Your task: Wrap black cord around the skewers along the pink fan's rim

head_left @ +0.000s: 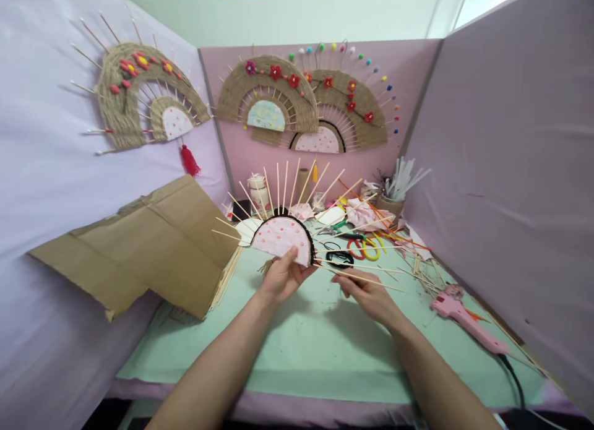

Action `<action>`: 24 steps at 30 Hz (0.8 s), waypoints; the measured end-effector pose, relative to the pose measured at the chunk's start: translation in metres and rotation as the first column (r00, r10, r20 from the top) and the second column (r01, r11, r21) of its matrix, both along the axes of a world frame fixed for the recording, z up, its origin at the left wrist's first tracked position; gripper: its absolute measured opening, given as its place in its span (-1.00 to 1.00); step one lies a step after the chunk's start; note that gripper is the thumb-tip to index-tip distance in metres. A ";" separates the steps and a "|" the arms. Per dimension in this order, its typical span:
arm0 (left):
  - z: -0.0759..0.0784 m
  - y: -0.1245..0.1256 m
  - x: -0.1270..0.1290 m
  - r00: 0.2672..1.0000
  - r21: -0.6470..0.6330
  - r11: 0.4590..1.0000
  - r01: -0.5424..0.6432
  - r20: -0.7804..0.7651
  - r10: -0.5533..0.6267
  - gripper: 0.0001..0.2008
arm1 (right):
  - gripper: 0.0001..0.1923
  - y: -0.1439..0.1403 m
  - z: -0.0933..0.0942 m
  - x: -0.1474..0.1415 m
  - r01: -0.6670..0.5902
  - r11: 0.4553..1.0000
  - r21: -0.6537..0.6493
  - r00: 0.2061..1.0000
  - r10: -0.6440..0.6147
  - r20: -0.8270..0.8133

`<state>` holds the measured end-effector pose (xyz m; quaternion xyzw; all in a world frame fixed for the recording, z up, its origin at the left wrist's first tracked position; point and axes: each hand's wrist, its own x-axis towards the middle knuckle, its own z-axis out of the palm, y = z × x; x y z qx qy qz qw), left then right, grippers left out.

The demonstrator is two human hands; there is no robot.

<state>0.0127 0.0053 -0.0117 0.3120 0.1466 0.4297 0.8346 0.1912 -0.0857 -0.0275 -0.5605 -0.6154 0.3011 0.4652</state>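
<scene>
My left hand (pixel 286 276) grips a half-round fan piece (pixel 279 235) by its lower right corner, thumb on the front. Its face is pale pink cloth with red dots, and a black cord edging runs round the curve. Thin wooden sticks (pixel 297 185) fan outward from that edge. Close by on the right, my right hand (pixel 366 294) is closed in a pinch beside the lowest stick (pixel 371 280). What lies between its fingertips is too small to make out. A bit of frayed twine (pixel 266 268) shows behind the left hand.
Behind the hands lie a black cord coil (pixel 340 258), scissors (pixel 370 247) and cloth scraps (pixel 366 215). A pink glue gun (pixel 468 322) with a cable rests at the right. Cardboard (pixel 148 244) leans at the left. Finished fans (pixel 273 77) hang on the partitions.
</scene>
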 end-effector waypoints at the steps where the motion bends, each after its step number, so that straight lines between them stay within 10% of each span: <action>1: 0.000 0.001 0.000 1.000 -0.009 1.000 -0.014 -0.002 0.014 -0.84 | -0.75 -0.003 -0.002 0.008 0.045 0.999 0.005 0.996 -0.045 -0.074; 8: -0.005 0.005 0.002 0.999 -0.021 0.999 -0.039 -0.038 0.038 -0.86 | -0.71 -0.021 -0.006 0.040 0.245 0.962 0.120 0.694 -0.088 -0.715; 17: -0.006 0.007 0.004 0.995 0.010 0.996 -0.087 -0.040 0.088 -0.86 | -0.78 -0.025 -0.015 0.039 0.411 0.795 0.446 0.765 -0.036 -0.642; 24: -0.008 0.010 0.007 0.997 0.005 0.998 -0.069 -0.034 0.069 -0.86 | -0.88 -0.049 -0.004 0.019 -0.153 0.911 0.384 0.974 0.204 -0.096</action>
